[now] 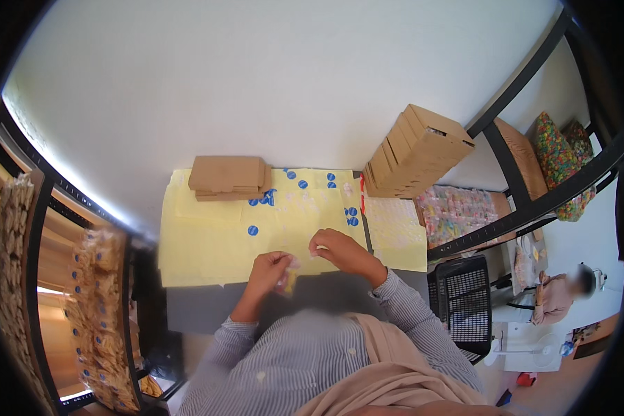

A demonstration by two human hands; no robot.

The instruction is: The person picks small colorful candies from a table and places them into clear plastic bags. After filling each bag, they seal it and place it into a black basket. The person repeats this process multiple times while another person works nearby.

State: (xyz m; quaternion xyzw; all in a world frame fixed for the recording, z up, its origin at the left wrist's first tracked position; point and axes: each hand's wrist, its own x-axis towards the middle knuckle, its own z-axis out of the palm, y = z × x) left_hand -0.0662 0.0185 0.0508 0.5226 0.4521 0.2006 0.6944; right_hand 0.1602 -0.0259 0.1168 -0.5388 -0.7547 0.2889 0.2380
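Note:
My left hand [270, 271] pinches the top of a small clear plastic bag [287, 282] with yellow and reddish contents. The bag hangs below my fingers near the table's front edge. My right hand [338, 250] is raised just to the right of it, thumb and fingertips close together. Something whitish shows at those fingertips, too small to make out. Both hands are over a yellow sheet [208, 255] on a dark grey table [197, 307]. Round blue stickers, one of them a single sticker [252, 230], lie scattered on the sheet.
Flat brown cardboard boxes [226, 174] lie at the back left. A tall leaning stack of boxes [411, 156] stands at the back right. Right of the table are a bin of small packets [457, 213] and a black plastic basket [463, 296]. Metal racks flank me; another person [554, 301] is farther right.

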